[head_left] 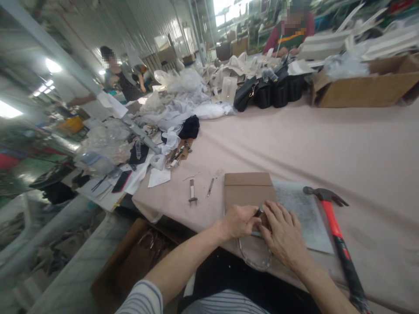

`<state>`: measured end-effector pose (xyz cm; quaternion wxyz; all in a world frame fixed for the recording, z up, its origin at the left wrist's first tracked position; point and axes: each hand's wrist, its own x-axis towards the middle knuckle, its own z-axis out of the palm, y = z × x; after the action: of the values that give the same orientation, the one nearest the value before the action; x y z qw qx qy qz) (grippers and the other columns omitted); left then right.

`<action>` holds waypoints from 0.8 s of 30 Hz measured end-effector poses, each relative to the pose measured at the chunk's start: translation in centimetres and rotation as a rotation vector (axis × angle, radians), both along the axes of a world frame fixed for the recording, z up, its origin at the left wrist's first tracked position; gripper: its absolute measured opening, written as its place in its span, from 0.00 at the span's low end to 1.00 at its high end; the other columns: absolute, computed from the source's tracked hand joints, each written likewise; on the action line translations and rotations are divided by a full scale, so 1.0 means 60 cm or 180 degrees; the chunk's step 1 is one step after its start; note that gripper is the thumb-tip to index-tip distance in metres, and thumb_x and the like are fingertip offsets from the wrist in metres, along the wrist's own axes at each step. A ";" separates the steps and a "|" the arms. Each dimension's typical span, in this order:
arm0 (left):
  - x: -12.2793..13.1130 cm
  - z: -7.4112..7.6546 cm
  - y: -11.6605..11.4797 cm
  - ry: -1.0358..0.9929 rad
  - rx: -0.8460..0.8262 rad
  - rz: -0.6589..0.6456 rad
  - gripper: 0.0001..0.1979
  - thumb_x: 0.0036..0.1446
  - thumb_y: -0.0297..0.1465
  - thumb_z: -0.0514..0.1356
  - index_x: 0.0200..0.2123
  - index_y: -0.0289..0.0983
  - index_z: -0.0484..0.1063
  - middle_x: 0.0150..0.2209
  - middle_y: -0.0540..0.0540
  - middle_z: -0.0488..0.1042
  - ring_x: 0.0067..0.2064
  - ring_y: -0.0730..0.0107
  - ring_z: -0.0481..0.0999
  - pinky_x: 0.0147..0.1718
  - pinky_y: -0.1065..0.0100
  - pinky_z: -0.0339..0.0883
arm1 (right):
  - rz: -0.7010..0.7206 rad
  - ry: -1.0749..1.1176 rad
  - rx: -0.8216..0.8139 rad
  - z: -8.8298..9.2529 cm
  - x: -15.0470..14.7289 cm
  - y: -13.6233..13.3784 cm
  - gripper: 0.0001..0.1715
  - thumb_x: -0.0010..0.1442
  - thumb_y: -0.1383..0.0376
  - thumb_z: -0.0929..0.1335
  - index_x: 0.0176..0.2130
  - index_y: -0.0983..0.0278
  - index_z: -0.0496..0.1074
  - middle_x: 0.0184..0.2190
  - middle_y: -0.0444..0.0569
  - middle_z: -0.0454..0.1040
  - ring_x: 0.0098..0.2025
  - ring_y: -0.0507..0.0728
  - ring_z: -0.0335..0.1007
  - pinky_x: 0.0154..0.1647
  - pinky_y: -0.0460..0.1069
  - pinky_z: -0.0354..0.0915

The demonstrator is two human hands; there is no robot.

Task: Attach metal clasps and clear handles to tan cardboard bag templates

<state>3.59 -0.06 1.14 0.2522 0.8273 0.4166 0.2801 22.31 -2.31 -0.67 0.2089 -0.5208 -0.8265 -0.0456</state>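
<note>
My left hand [241, 221] is closed, its thumb and fingers pinching a small dark metal piece [259, 211] whose full shape is hidden. A tan flat leather-like piece [248, 188] with a line across its upper part lies beneath both hands. My right hand [284, 229] rests on its lower right part, fingers stretched out and thumb close to the left fingertips. Below the hands, a see-through looped strap [257, 261] hangs at the table edge. A grey slab [303, 213] lies partly under the tan piece. To its right is a claw hammer [335, 226] with a red and black handle.
A small T-shaped metal tool [192, 192] and a thin metal rod [210, 187] lie left of the tan piece. Black bags [268, 91], plastic wrapping [183, 87] and a cardboard box [366, 89] line the far side. Another person [291, 35] sits across the table.
</note>
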 end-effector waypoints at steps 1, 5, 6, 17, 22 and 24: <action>-0.001 -0.001 0.005 -0.0329 -0.0193 0.0165 0.09 0.63 0.35 0.57 0.35 0.36 0.70 0.33 0.42 0.79 0.37 0.60 0.81 0.40 0.64 0.75 | -0.0030 -0.0007 -0.0045 -0.004 -0.001 -0.002 0.25 0.70 0.59 0.58 0.61 0.67 0.67 0.63 0.59 0.67 0.64 0.70 0.59 0.61 0.68 0.56; -0.041 0.008 0.040 -0.2500 -0.1025 0.1972 0.16 0.65 0.43 0.54 0.39 0.35 0.68 0.33 0.43 0.79 0.34 0.65 0.81 0.35 0.66 0.76 | 0.0005 0.0019 -0.0190 -0.003 0.007 -0.003 0.27 0.69 0.58 0.60 0.62 0.66 0.65 0.64 0.57 0.66 0.65 0.69 0.58 0.64 0.67 0.54; -0.062 0.014 0.051 -0.2742 -0.1147 0.2326 0.16 0.65 0.43 0.54 0.40 0.34 0.68 0.34 0.43 0.79 0.33 0.65 0.82 0.34 0.66 0.76 | -0.0002 0.0028 -0.0199 -0.002 0.008 -0.003 0.27 0.69 0.58 0.60 0.62 0.66 0.65 0.64 0.57 0.65 0.65 0.69 0.57 0.64 0.67 0.53; -0.199 0.053 0.090 0.2019 -0.0855 0.2943 0.13 0.61 0.29 0.59 0.48 0.34 0.75 0.45 0.34 0.80 0.48 0.52 0.80 0.46 0.61 0.71 | -0.0041 0.0073 -0.0099 0.006 0.004 -0.002 0.27 0.70 0.58 0.57 0.61 0.67 0.65 0.63 0.57 0.67 0.64 0.70 0.59 0.63 0.67 0.55; -0.196 0.062 0.110 0.1958 -0.0967 0.2695 0.14 0.60 0.31 0.61 0.48 0.36 0.77 0.50 0.34 0.78 0.50 0.53 0.79 0.48 0.62 0.71 | 0.0029 0.0198 0.0124 0.004 0.003 0.004 0.28 0.70 0.55 0.55 0.60 0.66 0.64 0.61 0.59 0.69 0.61 0.72 0.62 0.61 0.69 0.56; -0.195 0.064 0.125 0.1834 -0.1098 0.2651 0.13 0.62 0.35 0.61 0.45 0.36 0.79 0.45 0.35 0.80 0.48 0.54 0.79 0.47 0.63 0.71 | 0.0050 0.0238 0.0190 0.000 0.003 0.007 0.28 0.69 0.55 0.54 0.60 0.66 0.64 0.60 0.60 0.70 0.61 0.73 0.63 0.60 0.70 0.56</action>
<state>-8.10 7.43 4.97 0.1274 0.5818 0.8020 0.0454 22.47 -1.89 -0.65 0.2554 -0.5091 -0.8204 -0.0491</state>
